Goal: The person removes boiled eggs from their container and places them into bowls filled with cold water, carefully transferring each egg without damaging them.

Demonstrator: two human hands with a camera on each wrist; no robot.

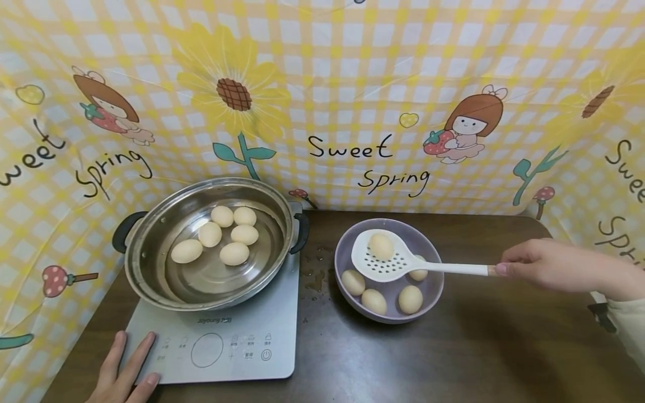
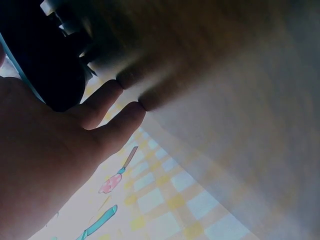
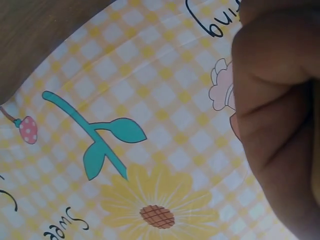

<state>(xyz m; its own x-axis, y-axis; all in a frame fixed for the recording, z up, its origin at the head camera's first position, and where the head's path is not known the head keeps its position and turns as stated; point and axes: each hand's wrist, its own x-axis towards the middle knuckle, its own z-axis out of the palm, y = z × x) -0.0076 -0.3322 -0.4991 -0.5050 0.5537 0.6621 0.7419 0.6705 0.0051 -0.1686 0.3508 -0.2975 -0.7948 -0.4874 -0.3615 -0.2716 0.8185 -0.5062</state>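
My right hand (image 1: 549, 266) grips the end of a white slotted spoon (image 1: 453, 268), fingers curled round the handle. One egg (image 1: 381, 246) lies on the spoon's perforated head, which is over a purple bowl (image 1: 344, 249). Several more eggs (image 1: 374, 302) rest inside that bowl. On the left, my left hand (image 1: 123, 375) has its fingers spread at the front left corner of a white induction cooker (image 1: 272, 358). A steel pot (image 1: 151, 280) stands on the cooker with several eggs (image 1: 234, 253) in shallow water. In the right wrist view only the curled right hand (image 3: 280, 115) shows, without the spoon.
Black side handles (image 1: 300, 232) stick out from the pot, one toward the bowl. Water drops (image 1: 314, 280) spot the brown table (image 1: 484, 341) between cooker and bowl. A yellow checked cloth (image 1: 332, 84) hangs behind and at both sides.
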